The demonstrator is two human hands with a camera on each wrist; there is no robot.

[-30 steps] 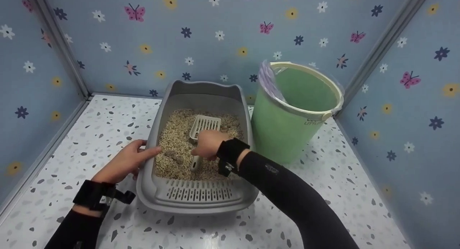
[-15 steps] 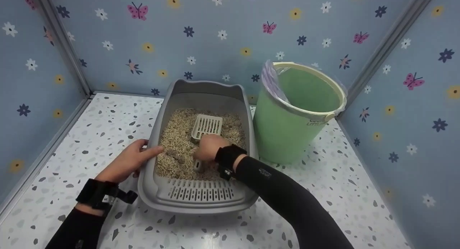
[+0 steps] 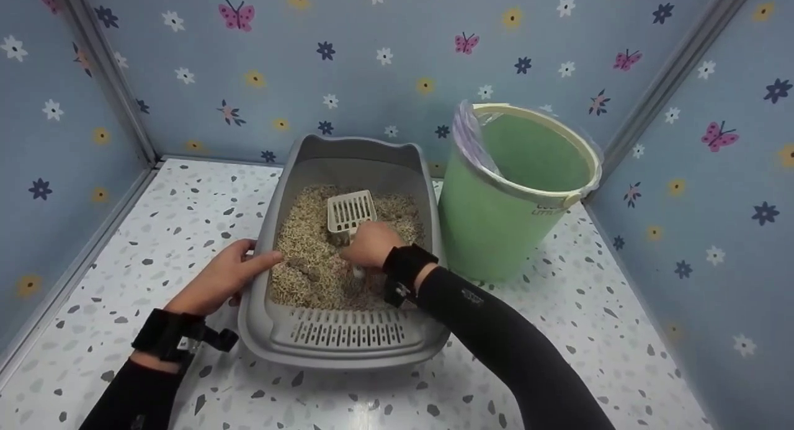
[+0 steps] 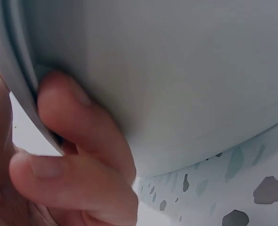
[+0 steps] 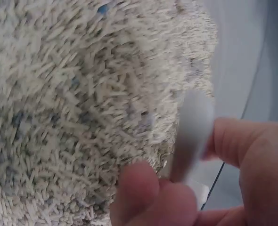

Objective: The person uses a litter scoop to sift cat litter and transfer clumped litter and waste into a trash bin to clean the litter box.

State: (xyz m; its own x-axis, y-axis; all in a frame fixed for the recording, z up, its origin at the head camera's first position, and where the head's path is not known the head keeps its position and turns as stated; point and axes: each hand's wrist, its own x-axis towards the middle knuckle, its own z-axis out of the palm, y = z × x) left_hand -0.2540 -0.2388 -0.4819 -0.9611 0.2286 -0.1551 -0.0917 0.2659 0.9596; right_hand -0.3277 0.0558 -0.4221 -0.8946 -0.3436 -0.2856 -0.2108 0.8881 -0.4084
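A grey litter box (image 3: 341,359) holds pale, pellet-like litter (image 3: 310,231) with a darker clump (image 3: 303,267) toward its left front. My left hand (image 3: 226,275) grips the left rim: the thumb lies over the top, and in the left wrist view curled fingers (image 4: 92,122) tuck under the lip. Over the litter, my right hand (image 3: 374,244) holds a beige slotted litter scoop (image 3: 351,210) by its handle, head pointing away from me. The blurred handle (image 5: 192,129) shows between thumb and fingers in the right wrist view. The scoop's head is out of that view.
Close at the litter box's right stands a tall green bin (image 3: 484,225) with a clear purplish liner (image 3: 471,138) over its rim. Both stand on a speckled white surface (image 3: 186,219). Patterned blue panels (image 3: 372,26) rise behind and on both sides.
My right hand has moved slightly right and away from me, and the scoop's head has swung a little left and lifted. The left hand keeps its place on the rim.
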